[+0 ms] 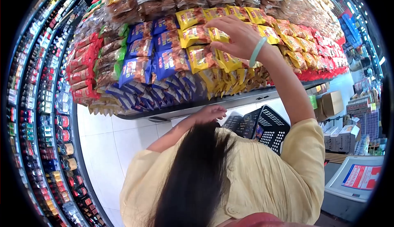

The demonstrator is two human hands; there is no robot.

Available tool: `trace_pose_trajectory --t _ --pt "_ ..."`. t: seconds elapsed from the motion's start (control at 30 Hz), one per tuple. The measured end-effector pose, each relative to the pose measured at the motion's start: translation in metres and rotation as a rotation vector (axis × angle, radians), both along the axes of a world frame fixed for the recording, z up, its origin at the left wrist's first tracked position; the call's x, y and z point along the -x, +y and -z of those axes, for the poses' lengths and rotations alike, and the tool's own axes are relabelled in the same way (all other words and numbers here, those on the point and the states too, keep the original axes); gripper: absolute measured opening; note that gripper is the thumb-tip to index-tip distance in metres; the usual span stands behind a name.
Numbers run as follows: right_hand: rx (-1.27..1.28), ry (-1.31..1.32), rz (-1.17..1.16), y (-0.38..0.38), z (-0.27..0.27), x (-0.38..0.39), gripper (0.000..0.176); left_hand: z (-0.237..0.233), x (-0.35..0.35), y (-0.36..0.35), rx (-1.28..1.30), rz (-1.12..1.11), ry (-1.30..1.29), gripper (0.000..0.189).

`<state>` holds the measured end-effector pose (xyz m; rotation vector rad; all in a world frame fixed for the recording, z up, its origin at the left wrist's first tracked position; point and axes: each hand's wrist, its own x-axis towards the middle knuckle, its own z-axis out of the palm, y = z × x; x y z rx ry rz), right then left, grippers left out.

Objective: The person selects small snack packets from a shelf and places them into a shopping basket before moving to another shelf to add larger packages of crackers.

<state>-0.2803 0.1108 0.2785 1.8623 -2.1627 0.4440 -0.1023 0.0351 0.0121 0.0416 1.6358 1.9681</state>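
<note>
Yellow snack bags [199,58] lie in rows on a display stand [242,101], beside blue bags [171,62]. Below, a black basket [274,120] shows against white floor tiles [96,145]; bottles [63,122] fill the shelves at left. The right hand [236,34] is over the yellow bags, thumb and fingers spread apart; whether they touch, I can't tell. The left hand [211,114] curls loosely near the stand, its grip unclear.

Yellow and blue plastic snack packets [200,58] crowd a black-edged display stand [242,103] near long, bottle-packed shelves [74,124] in a grocery shop.
</note>
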Motion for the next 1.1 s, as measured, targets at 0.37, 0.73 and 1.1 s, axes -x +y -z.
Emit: trace_pose_trajectory --t 0.37,0.73,1.1 --pt "-0.214 0.092 0.058 -0.05 0.002 -0.003 0.043 -0.065 -0.016 -0.03 -0.118 0.049 0.18 0.035" --pt "-0.04 0.182 0.03 -0.055 0.013 0.002 0.025 -0.112 -0.032 -0.038 -0.178 0.014 0.1 0.036" --pt "0.134 0.229 0.082 -0.052 0.011 -0.003 0.017 -0.133 -0.03 -0.037 -0.247 -0.052 0.15 0.032"
